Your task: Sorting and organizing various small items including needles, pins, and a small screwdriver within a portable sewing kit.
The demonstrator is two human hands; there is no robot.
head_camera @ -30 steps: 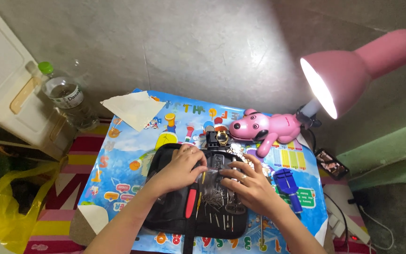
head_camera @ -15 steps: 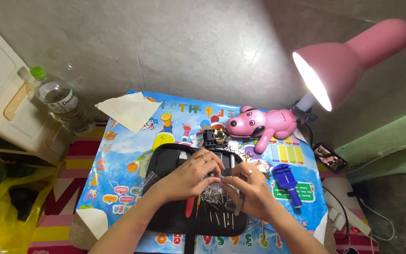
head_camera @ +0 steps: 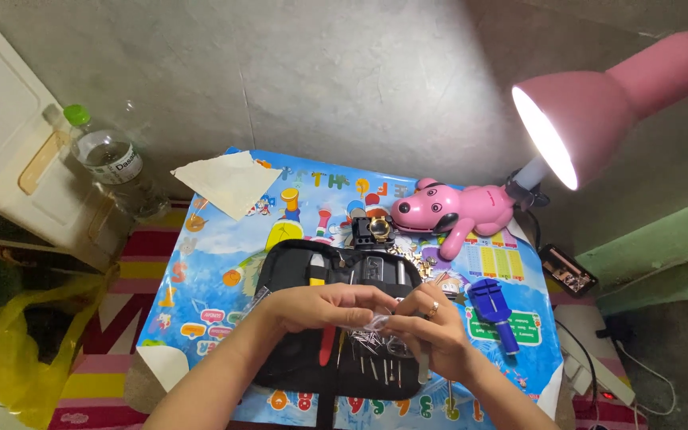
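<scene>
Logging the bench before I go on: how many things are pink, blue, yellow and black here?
Pink: 2, the lamp and the toy dog.
Blue: 1, the small tool.
Yellow: 1, the plastic bag.
Black: 1, the open tool case under both hands.
Total: 5.

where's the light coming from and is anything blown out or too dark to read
Head view: the pink lamp at upper right lights the wall and mat; its bulb face is blown out white. The left edge beside the yellow bag is dark. Both hands are well lit; the small clear thing between them is hard to make out.
</scene>
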